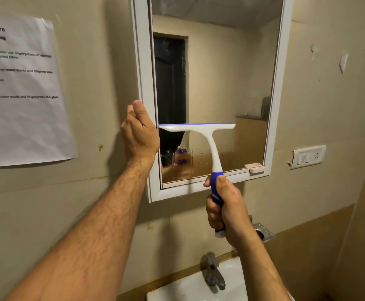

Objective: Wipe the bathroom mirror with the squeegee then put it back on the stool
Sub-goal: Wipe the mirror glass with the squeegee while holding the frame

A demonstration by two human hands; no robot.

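- The right hand [227, 210], fingers clamped on the blue handle, is pressing the squeegee [201, 131] against the mirror [220, 79], about mid-height.
- The left hand [139, 132] is gripping the mirror's frame, fingers curled.
- Smears are showing on the lower glass, so wiping seems unfinished; the stool is out of view.

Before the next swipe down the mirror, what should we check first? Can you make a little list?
1. Right hand has a firm grip on the squeegee handle: ok.
2. Blade lies level across the mirror glass: ok.
3. Blade pressed flat on the glass: cannot tell.
4. Left hand steadies the mirror frame, clear of the blade: ok.
5. Glass below the blade is clean: not ok, smudges show.
6. Stool ready for putting it back: cannot tell, out of view.
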